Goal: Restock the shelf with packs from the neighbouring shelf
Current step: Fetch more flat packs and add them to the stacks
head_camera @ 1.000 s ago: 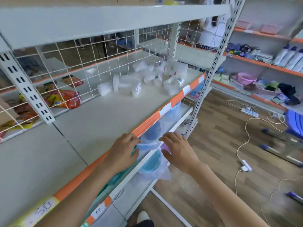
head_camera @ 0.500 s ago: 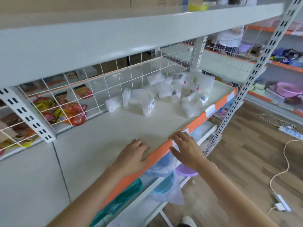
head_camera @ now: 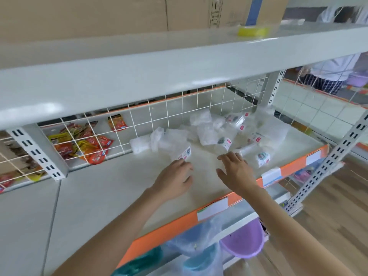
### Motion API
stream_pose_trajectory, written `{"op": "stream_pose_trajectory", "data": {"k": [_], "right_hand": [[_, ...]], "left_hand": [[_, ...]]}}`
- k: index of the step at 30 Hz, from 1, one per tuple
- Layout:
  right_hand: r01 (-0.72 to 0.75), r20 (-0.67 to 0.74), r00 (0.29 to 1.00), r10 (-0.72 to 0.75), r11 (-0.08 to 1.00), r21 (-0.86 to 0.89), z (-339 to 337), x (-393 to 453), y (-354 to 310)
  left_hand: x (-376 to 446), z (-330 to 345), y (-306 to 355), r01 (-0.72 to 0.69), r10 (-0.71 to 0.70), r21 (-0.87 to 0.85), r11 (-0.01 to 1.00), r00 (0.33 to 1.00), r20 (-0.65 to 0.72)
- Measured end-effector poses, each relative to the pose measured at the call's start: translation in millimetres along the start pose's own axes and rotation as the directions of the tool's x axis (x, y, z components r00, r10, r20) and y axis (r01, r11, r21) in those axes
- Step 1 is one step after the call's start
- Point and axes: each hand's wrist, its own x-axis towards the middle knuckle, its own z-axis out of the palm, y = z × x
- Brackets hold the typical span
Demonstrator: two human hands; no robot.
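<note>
Several clear plastic packs with white contents and red-and-white labels (head_camera: 211, 132) lie in a loose heap at the back right of a white shelf (head_camera: 111, 188) with an orange front edge. My left hand (head_camera: 175, 178) hovers over the shelf, fingers loosely bent, its fingertips just short of the nearest labelled pack (head_camera: 184, 153). My right hand (head_camera: 236, 172) is beside it, fingers straight and spread, near a small labelled pack (head_camera: 262, 158). Neither hand holds anything.
A wire grid (head_camera: 179, 108) backs the shelf; red and yellow snack packets (head_camera: 93, 146) lie behind it. Another shelf board (head_camera: 179, 62) hangs low overhead with cardboard boxes on it. Below are bagged plastic basins, one purple (head_camera: 245, 244). A slotted upright (head_camera: 326, 170) stands right. A person stands behind the wire.
Both hands rose from the bagged basins on the lower shelf, passed the orange edge and reached forward over the shelf toward the packs. The view lifted and moved closer.
</note>
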Motion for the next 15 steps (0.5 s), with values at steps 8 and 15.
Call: {"op": "stream_pose_trajectory", "data": {"k": [8,15], "right_hand": [[-0.193,0.243,0.948,0.206,0.978,-0.079,5.6,6.0,49.4],[-0.051,0.267,0.962,0.064,0.997,-0.055,9.1,10.1,61.2]], "left_hand": [[121.8,21.1,37.9,0.431,-0.448,-0.192,0.882,0.892,-0.056],[170.1,37.7,45.4,0.588,-0.600,-0.135,0.797,0.797,-0.068]]}}
